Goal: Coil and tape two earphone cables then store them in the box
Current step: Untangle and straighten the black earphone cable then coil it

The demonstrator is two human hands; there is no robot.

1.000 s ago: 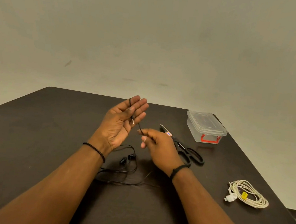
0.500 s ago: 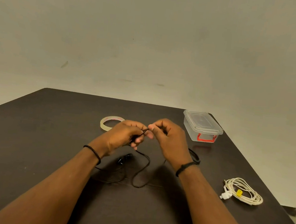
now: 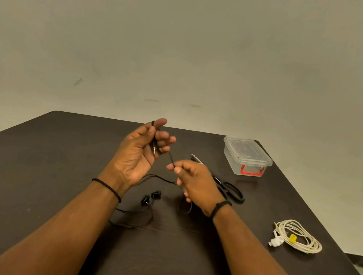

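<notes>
My left hand [image 3: 137, 153] is raised above the table with its palm toward me. The black earphone cable [image 3: 160, 178] loops over its fingers, the thumb presses it there, and the plug hangs across the palm. My right hand [image 3: 196, 182] pinches the same cable just to the right, between thumb and forefinger. The two black earbuds [image 3: 151, 197] lie on the table below my hands with slack cable around them. A coiled white earphone [image 3: 297, 238], bound with yellow tape, lies at the right. The clear lidded box [image 3: 247, 156] with a red latch stands at the back right.
Black scissors [image 3: 232, 190] lie behind my right hand, partly hidden by it. The dark table [image 3: 38, 167] ends close to the white coil on the right and just behind the box. A plain wall rises beyond.
My hands were together low over the table; now the left hand has lifted and turned palm up, and the right hand has drawn the cable down to the right. The tape roll is now hidden.
</notes>
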